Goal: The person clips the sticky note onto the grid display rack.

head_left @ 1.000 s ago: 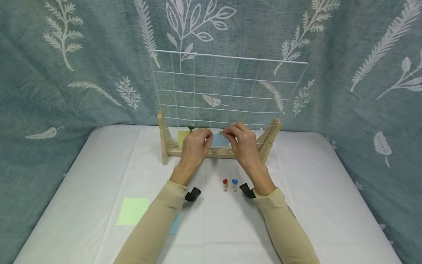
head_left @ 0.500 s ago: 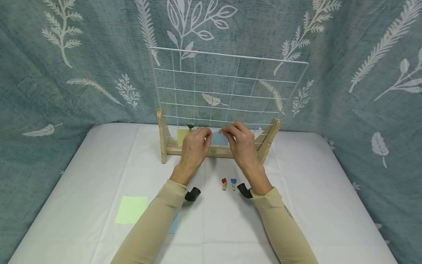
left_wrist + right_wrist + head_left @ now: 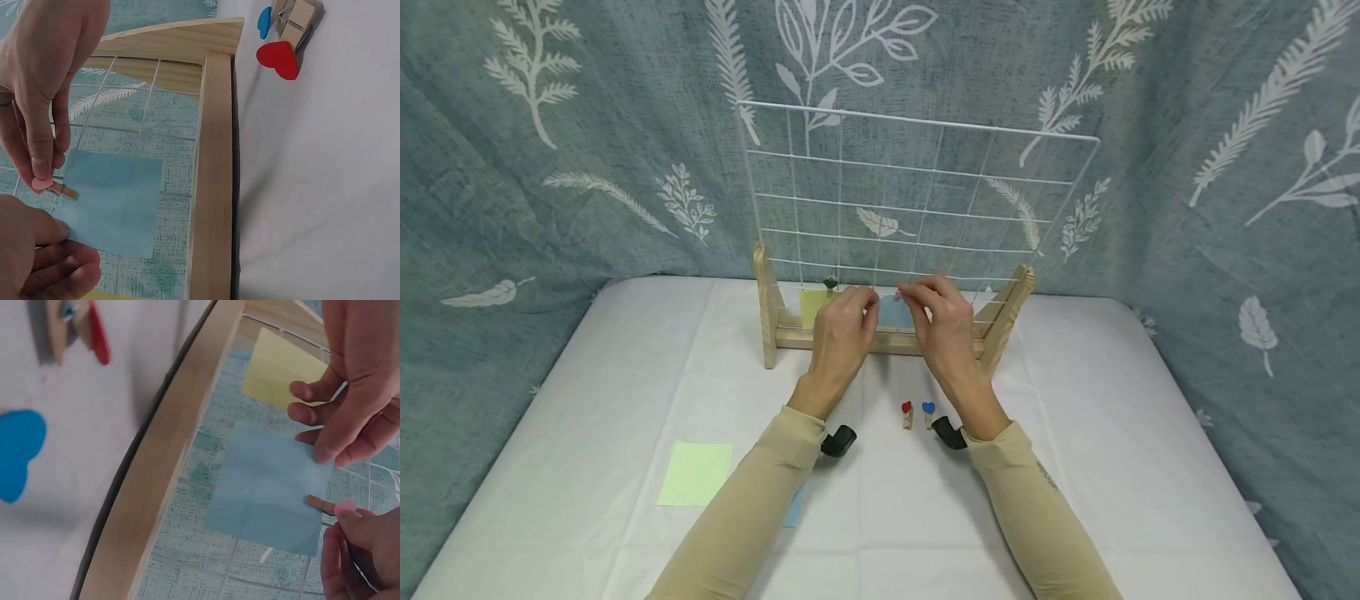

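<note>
A blue square of paper [image 3: 269, 487] lies against the white wire grid [image 3: 925, 171]. At its upper corner, my left hand [image 3: 844, 329] pinches it between thumb and fingers. My right hand [image 3: 945, 329] pinches a small wooden clothespin [image 3: 64, 190] by its end with a pink heart. The clothespin's jaws overlap the paper's top edge. Beside it on the grid hangs a yellow paper square [image 3: 281, 372], with a clothespin bearing a dark green ornament [image 3: 831, 283] at its top.
Wooden stand feet and a crossbar [image 3: 212, 181] hold the grid upright. Two clothespins, one with a red heart [image 3: 907, 415] and one with a blue heart [image 3: 928, 415], lie on the white table. A green paper square [image 3: 696, 473] and a partly hidden blue one [image 3: 793, 510] lie at left.
My right hand has shifted slightly left, bringing the clothespin from beside the blue paper's top edge to over it. The left hand has kept its pinch; the whole head view has drifted slightly.
</note>
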### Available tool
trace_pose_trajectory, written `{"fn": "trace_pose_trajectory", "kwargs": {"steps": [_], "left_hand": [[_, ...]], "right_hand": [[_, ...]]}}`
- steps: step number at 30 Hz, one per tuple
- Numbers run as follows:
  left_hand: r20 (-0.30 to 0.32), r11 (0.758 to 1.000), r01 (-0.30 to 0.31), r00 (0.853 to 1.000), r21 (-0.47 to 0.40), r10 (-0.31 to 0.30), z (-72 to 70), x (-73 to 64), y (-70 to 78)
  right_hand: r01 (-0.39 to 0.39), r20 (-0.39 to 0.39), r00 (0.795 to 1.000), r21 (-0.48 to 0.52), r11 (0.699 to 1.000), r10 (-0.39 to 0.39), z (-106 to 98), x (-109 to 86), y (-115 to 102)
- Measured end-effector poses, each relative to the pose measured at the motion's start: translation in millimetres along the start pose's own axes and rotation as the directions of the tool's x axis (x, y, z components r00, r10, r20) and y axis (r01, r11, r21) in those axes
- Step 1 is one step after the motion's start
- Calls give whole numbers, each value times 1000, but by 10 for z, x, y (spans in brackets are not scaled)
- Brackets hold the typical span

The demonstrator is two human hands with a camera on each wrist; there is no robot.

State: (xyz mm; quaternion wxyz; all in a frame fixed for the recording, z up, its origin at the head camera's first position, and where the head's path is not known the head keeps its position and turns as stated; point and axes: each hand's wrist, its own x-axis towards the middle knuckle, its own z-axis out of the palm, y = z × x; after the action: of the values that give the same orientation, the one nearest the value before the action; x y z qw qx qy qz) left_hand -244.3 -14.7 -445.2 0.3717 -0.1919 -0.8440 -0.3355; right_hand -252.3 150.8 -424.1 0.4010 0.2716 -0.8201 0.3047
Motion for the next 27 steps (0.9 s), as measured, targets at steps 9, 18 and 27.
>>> {"fn": "trace_pose_trajectory", "kwargs": {"steps": [9, 18, 27], "left_hand": [[-2, 1000, 13, 1000, 1, -13, -21, 1, 10], [17, 998, 60, 998, -28, -59, -31, -13, 21], [-44, 995, 86, 995, -49, -88, -54, -14, -1]], "right_hand": [[-5, 15, 1000, 11, 1000, 5, -16, -10, -8], [-28, 9, 1000, 76, 997, 27, -78, -24, -6], [-71, 60, 996, 86, 994, 66, -176, -44, -17]]}}
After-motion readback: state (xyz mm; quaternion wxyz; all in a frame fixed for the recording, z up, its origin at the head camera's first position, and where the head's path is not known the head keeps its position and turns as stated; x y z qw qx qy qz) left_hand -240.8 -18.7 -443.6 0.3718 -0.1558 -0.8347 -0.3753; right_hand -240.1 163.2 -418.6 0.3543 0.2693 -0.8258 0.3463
